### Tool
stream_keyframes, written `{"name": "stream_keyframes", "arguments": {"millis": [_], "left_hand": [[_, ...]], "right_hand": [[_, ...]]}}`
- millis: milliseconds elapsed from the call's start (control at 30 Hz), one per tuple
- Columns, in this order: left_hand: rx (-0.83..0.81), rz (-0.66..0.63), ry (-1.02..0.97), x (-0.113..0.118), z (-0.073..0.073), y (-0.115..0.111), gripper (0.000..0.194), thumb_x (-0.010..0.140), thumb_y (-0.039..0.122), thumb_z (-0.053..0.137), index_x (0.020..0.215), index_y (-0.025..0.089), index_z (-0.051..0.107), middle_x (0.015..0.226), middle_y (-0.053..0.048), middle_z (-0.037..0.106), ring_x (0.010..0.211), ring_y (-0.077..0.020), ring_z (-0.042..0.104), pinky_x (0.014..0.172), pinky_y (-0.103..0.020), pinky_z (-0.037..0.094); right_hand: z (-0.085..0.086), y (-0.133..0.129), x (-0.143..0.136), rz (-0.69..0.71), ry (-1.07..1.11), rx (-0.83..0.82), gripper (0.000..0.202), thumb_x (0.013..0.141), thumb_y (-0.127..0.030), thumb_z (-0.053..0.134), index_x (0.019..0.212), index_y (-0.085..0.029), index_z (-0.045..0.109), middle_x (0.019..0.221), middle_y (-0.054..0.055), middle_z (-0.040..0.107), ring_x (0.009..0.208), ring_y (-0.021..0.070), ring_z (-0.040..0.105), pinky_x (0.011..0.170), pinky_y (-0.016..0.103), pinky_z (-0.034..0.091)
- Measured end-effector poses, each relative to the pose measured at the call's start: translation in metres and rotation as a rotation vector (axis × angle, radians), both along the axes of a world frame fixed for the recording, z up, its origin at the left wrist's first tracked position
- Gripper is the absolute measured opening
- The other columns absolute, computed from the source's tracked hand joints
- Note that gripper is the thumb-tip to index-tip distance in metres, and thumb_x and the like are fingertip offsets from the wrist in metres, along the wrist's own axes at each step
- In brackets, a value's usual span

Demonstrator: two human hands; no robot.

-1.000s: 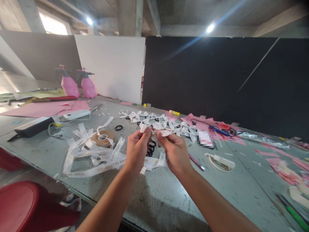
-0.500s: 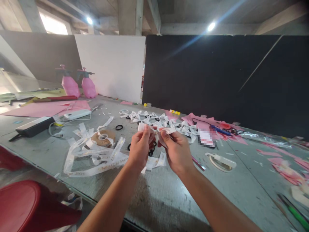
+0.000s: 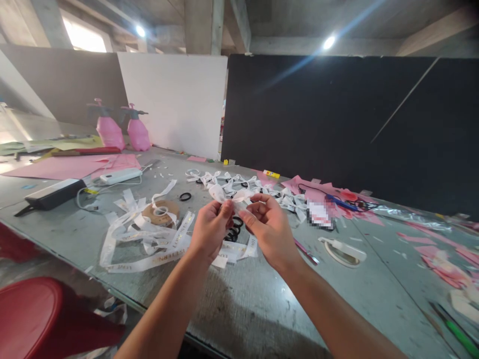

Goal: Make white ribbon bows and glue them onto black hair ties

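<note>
Between my hands is a white ribbon bow [image 3: 219, 193], its loops standing out to both sides. My left hand [image 3: 212, 227] pinches it near the middle with thumb and fingers. With thumb and curled fingers my right hand [image 3: 271, 229] grips the bow's right side. Black hair ties [image 3: 235, 229] lie on the table just below and between my hands. Several finished-looking white bows [image 3: 258, 185] with black rings are spread behind. To the left lie printed white ribbon [image 3: 149, 262] in loose loops and a brown ribbon roll [image 3: 160, 213].
On the grey table [image 3: 239, 319] are a single black ring [image 3: 185, 196], a white cable [image 3: 342, 250], a black box-like device [image 3: 56, 194] and pink sheets [image 3: 71, 165]. Two pink spray bottles [image 3: 137, 133] stand at the back left. A red stool [image 3: 30, 319] is below the near-left edge.
The bow has shifted slightly left and its loops show more fully. My right hand's fingers have spread and lifted a little, and my left hand has moved slightly left.
</note>
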State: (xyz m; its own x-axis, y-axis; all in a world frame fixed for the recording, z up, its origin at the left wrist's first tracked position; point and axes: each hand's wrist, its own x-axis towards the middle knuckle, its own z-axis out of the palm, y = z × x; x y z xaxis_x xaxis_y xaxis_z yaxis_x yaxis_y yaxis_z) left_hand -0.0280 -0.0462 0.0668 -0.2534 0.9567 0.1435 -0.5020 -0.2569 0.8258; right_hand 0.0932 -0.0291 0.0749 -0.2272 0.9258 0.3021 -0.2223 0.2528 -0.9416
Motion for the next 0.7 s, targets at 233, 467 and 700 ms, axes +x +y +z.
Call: {"name": "stream_keyframes", "arguments": {"millis": [233,467,700], "left_hand": [[0.036,0.042,0.012,-0.002,0.001,0.0,0.047,0.064,0.051,0.083,0.063,0.014,0.053,0.054,0.006,0.045,0.048,-0.0041,0.037,0.047,-0.017,0.031],[0.047,-0.007,0.12,-0.001,0.001,-0.002,0.036,0.072,0.041,0.078,0.065,0.014,0.056,0.055,0.006,0.043,0.049,-0.0054,0.035,0.048,-0.02,0.026],[0.055,-0.204,0.312,-0.003,0.015,-0.003,0.018,0.076,0.028,0.069,0.068,0.014,0.061,0.057,0.003,0.048,0.053,-0.0075,0.039,0.052,-0.022,0.029]], "right_hand": [[0.0,-0.003,0.001,0.034,-0.031,-0.004,0.035,0.075,-0.025,0.071,0.105,-0.019,0.054,0.076,-0.006,0.053,0.059,0.0079,0.046,0.053,0.024,0.037],[0.003,0.0,0.002,0.116,-0.081,-0.057,0.025,0.078,-0.036,0.07,0.093,-0.02,0.059,0.067,-0.006,0.052,0.054,0.009,0.042,0.05,0.025,0.03],[0.006,0.008,0.009,-0.108,-0.12,0.063,0.028,0.081,-0.046,0.07,0.087,-0.019,0.075,0.064,-0.002,0.057,0.06,0.0127,0.047,0.059,0.029,0.037]]}}
